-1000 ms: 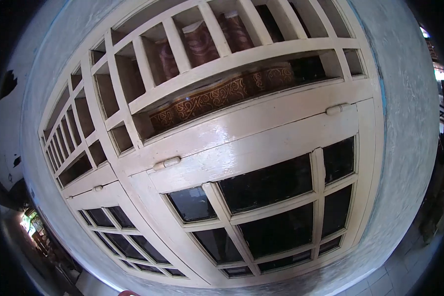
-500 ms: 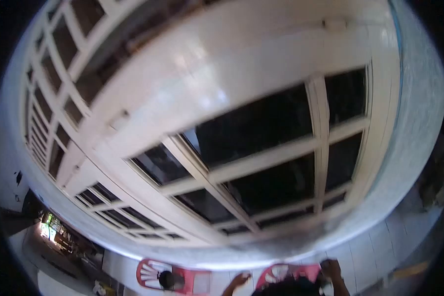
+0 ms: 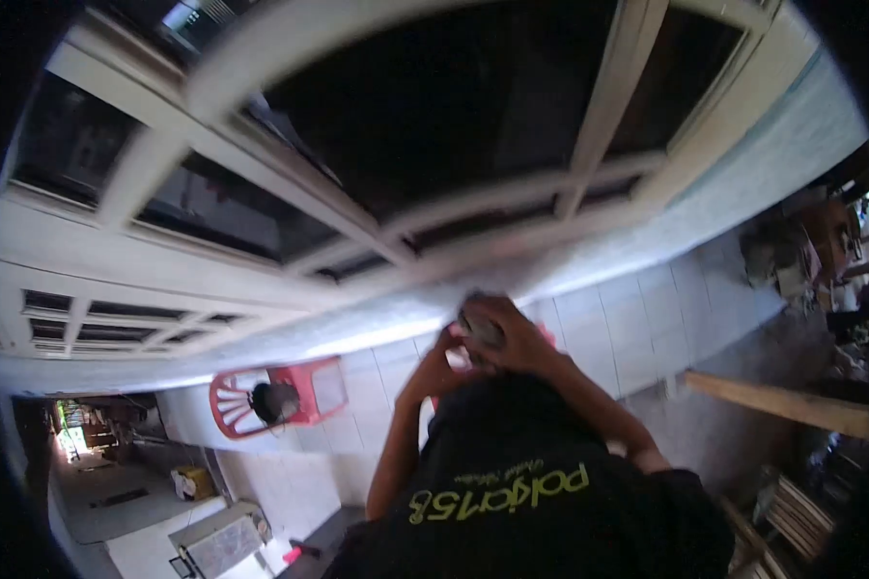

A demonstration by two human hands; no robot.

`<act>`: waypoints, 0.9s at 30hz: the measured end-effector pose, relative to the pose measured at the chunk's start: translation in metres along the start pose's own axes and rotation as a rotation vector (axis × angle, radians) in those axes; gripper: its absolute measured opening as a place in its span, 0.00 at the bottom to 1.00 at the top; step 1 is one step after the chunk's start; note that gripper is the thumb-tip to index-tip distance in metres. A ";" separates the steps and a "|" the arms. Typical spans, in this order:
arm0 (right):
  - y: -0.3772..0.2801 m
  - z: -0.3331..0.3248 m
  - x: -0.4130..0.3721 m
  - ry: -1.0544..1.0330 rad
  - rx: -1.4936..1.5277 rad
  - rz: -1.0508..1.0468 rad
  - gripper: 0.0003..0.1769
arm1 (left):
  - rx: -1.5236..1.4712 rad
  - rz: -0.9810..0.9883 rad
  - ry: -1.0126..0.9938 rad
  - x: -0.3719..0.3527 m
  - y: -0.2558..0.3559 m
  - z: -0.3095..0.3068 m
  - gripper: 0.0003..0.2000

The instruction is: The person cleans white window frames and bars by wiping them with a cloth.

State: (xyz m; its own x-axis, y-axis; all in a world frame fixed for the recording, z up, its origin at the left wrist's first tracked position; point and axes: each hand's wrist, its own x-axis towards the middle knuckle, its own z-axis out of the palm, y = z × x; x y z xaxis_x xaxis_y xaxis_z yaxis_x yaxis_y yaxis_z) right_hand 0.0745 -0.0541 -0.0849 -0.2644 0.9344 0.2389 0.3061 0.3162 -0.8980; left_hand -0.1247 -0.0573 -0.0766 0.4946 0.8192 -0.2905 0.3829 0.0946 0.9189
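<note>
Both hands meet in front of my chest, low beside the wall. My right hand is wrapped round a grey, rounded object, whose exact kind I cannot tell. Close against its left side, my left hand has its fingers curled in to it. Part of a red plastic chair shows behind the hands. Above them rises a cream-painted wooden window frame with dark glass panes.
A second red plastic chair stands at the left, with a dark round container on it. White tiles cover the floor along the wall. At the right, a wooden beam juts in near a slatted wooden piece.
My view has tilted down, so the window sits higher and my shirt and arms show. My hands, apart before, have come together at the grey object.
</note>
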 end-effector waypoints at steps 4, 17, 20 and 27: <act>-0.037 -0.001 0.019 -0.030 0.098 -0.013 0.37 | -0.195 0.121 0.167 0.004 0.012 0.006 0.50; -0.060 -0.035 0.004 -0.122 0.208 0.069 0.61 | -0.228 0.295 0.368 -0.008 0.027 0.008 0.54; -0.047 -0.054 -0.006 -0.124 0.218 0.168 0.56 | -0.184 0.344 0.413 -0.015 0.030 0.000 0.56; -0.040 -0.066 -0.025 -0.136 0.044 0.261 0.41 | 0.056 0.380 0.543 -0.029 0.032 -0.016 0.57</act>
State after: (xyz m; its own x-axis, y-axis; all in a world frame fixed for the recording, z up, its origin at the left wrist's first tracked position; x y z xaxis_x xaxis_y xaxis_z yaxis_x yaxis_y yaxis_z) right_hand 0.1294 -0.0792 -0.0305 -0.3032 0.9515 -0.0519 0.3409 0.0575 -0.9383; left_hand -0.1398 -0.0690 -0.0346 0.1454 0.9597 0.2406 0.3064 -0.2749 0.9113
